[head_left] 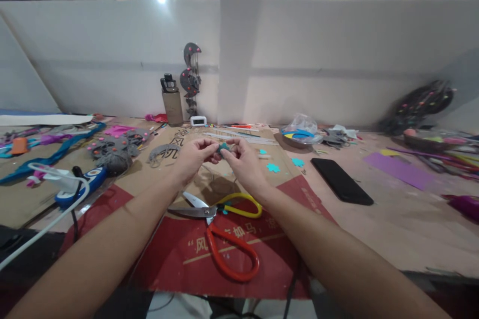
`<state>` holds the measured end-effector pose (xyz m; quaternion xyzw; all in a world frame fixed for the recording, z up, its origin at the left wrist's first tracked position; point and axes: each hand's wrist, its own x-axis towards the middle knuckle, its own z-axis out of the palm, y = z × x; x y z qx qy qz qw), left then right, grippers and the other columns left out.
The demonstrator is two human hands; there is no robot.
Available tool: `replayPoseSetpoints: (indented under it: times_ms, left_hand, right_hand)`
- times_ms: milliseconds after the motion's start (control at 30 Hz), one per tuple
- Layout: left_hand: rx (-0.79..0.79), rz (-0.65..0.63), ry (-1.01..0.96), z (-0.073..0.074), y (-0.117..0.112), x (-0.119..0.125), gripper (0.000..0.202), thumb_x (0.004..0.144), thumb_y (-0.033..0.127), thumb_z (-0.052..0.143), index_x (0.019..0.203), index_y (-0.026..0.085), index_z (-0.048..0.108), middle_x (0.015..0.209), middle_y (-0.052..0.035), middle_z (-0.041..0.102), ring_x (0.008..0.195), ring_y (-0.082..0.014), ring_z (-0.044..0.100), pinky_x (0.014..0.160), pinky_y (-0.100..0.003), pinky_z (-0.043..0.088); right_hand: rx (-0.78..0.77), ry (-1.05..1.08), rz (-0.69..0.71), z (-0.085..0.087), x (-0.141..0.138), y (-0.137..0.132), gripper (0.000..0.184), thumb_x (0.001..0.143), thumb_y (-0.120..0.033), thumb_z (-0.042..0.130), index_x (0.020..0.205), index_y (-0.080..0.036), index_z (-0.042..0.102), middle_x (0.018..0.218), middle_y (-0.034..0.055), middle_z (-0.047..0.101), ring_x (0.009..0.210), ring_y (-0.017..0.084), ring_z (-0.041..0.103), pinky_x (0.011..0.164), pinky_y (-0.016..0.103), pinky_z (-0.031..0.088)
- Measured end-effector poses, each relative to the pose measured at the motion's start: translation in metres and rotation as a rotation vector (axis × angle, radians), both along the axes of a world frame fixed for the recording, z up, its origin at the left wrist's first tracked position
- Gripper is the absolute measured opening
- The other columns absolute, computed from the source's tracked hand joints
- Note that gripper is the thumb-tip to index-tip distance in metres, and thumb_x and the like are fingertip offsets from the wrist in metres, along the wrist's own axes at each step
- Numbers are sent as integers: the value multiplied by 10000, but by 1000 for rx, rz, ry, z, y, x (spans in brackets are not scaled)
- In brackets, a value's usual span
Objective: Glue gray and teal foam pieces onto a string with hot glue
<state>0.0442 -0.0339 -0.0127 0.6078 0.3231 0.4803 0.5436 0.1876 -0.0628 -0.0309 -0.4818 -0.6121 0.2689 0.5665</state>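
Observation:
Both my left hand (201, 155) and my right hand (240, 159) are closed on a small dark teal piece (223, 148), pinched between the fingertips above the cardboard. Its exact form is partly hidden by my fingers. A thin thread seems to hang below my hands. Nearer to me lie scissors (210, 212) with one yellow and one red handle, blades spread apart. To the right of my right hand rest flat turquoise flower-shaped cutouts (273, 167). A curved grey yarn piece (163, 153) lies left of my left hand.
A black phone (341, 181) lies to the right, beyond it purple sheet (398, 169). At left are a blue power strip (84, 187) with a white cable and a grey yarn ball (117, 162). A bottle (172, 102) and small digital clock (198, 121) stand by the white partition.

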Motion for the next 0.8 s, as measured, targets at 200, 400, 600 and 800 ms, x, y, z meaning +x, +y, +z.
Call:
replayPoseSetpoints:
  times_ms: [200,400,600,800]
  left_hand:
    - [50,244,-78,4,15,-12,255,676,335,702,774,116,617,647,-29,631,577,-105,597,560,-220,487]
    - [138,376,-394,22,31,-36,247,610,288,750,738,135,603,607,18,602,508,-67,565,472,-162,440]
    - [148,334,-567,33,32,-52,261,613,279,758,791,176,598,588,42,603,492,-74,573,396,-146,385]
    - [128,251,-415,22,26,-38,231,663,282,728,794,151,590,648,11,632,537,-96,616,474,-176,466]
  right_hand:
    - [12,-193,137,-10,-2,4,231,865,-276,399,894,-167,601,843,24,604,792,128,529,740,266,398]
    - [11,-508,398,-4,-6,-6,232,847,-229,456,813,-169,678,815,36,641,809,137,559,749,252,399]
    - [-81,-524,19,11,19,3,348,898,-393,373,833,-174,636,800,36,654,744,140,572,658,238,386]
    - [-418,-849,-234,-4,44,18,355,757,-442,596,902,-119,624,896,179,671,800,235,629,635,272,412]
